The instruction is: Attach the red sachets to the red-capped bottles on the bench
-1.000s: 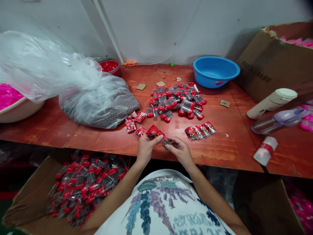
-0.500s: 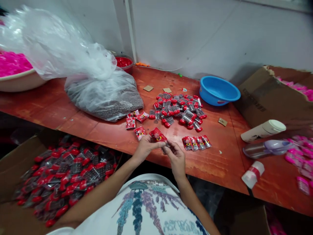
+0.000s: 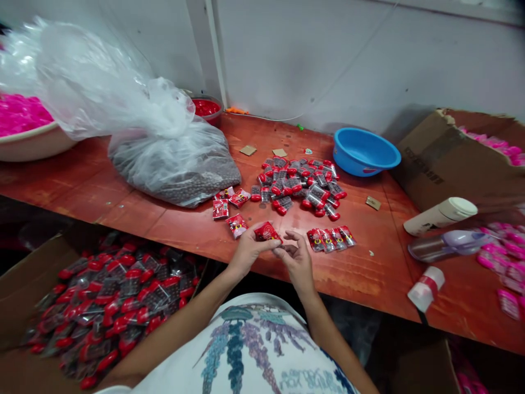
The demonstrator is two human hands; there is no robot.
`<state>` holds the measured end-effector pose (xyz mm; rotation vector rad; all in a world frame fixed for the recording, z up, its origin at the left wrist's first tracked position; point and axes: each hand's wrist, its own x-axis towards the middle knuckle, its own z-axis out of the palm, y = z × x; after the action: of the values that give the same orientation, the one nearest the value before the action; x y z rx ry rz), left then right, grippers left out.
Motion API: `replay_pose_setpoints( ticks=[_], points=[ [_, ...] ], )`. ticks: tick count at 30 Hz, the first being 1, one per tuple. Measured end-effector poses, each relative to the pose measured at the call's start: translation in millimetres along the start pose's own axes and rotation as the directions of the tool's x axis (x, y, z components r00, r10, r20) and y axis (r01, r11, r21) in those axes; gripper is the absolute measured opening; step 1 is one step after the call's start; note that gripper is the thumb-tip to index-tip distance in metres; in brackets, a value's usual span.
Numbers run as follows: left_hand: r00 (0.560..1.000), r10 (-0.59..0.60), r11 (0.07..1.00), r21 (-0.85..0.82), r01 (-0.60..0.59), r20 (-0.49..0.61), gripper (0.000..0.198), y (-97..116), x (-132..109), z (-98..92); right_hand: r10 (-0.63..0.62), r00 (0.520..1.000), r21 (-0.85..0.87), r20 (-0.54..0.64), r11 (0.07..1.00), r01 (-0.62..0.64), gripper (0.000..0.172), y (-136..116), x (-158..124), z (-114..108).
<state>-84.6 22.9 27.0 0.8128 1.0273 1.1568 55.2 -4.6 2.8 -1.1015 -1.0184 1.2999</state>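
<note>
My left hand is closed on a small red printed packet, thumb across its lower edge. At the packet's lower right corner, the thumb and a finger of my right hand pinch together, with the index finger lifted; exactly what they grip there is partly hidden. Several loose red packets lie just left of my hands. To the right, a row of red-topped packets with dark contents rests side by side. Beyond my hands is a pile of small clear containers with red caps, filled with dark beads.
A knotted plastic bag of dark beads sits at left on the red table. Behind are a blue basin and cardboard box. At right lie a white bottle and scoop. Below left, a carton holds red-capped containers.
The red packet has tipped flatter in my left hand. My right index finger has lifted away from the packet, while the right thumb stays near its corner. The view has shifted slightly.
</note>
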Motion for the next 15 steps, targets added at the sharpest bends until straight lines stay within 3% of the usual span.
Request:
replay_pose_setpoints(
  ticks=[4,12,15],
  points=[
    [0.999,-0.053,0.996,-0.072,0.053,0.003,0.056,-3.4,3.2,-3.5,-0.017,0.990,-0.049,0.137,0.999,0.023,0.047,2.7,3.3,-9.5],
    [0.988,-0.147,0.987,-0.076,0.143,-0.047,0.064,-26.1,3.2,2.2,-0.028,0.993,-0.141,0.115,0.989,0.044,0.033,10.5,4.3,-15.0],
    [0.988,-0.152,0.987,-0.055,0.152,-0.001,0.058,-35.4,3.8,5.5,-0.003,0.995,-0.164,0.096,0.986,0.019,0.032,12.4,4.1,-23.0]
  ],
)
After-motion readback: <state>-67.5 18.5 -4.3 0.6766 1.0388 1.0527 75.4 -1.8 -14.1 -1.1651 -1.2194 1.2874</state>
